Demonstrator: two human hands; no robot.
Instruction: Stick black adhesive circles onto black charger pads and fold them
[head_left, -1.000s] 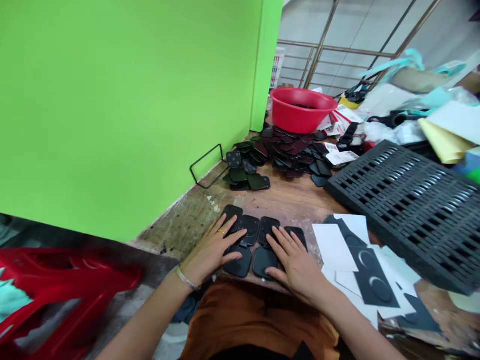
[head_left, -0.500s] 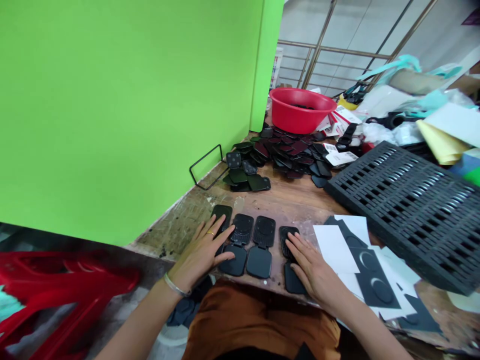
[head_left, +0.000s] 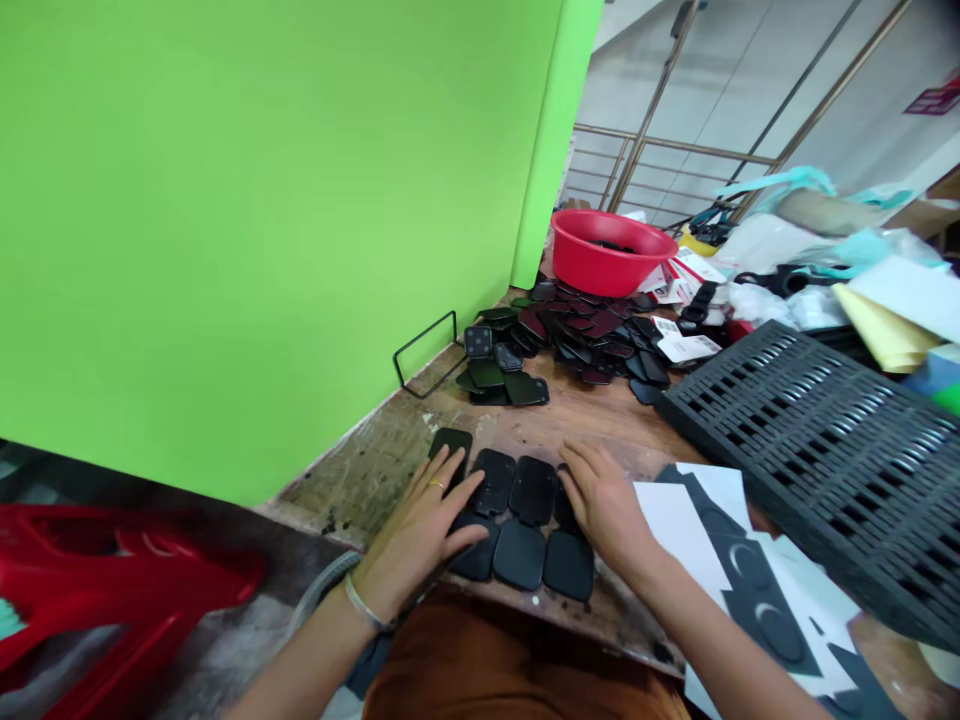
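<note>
Black hinged two-panel pieces lie unfolded in a row at the table's near edge, among them a middle piece (head_left: 519,554). My left hand (head_left: 420,530) lies open, its fingers spread over the leftmost black plate (head_left: 451,442) and against the left side of the row. At the other end, my right hand (head_left: 611,512) is open, fingers stretched forward over the upper panel of the rightmost hinged piece (head_left: 568,565), partly hiding it. Neither hand grasps anything.
A heap of black plates (head_left: 592,335) lies behind, below a red basin (head_left: 611,250). A black slatted tray (head_left: 817,470) and white sheets (head_left: 686,530) with dark cut-outs are on the right. The green panel (head_left: 262,250) borders the left, with a wire frame (head_left: 426,355) beside it.
My right hand has moved left, and the rightmost hinged piece now lies close against its neighbour, the gap gone. My left hand keeps its place at the row. The view has tilted slightly.
</note>
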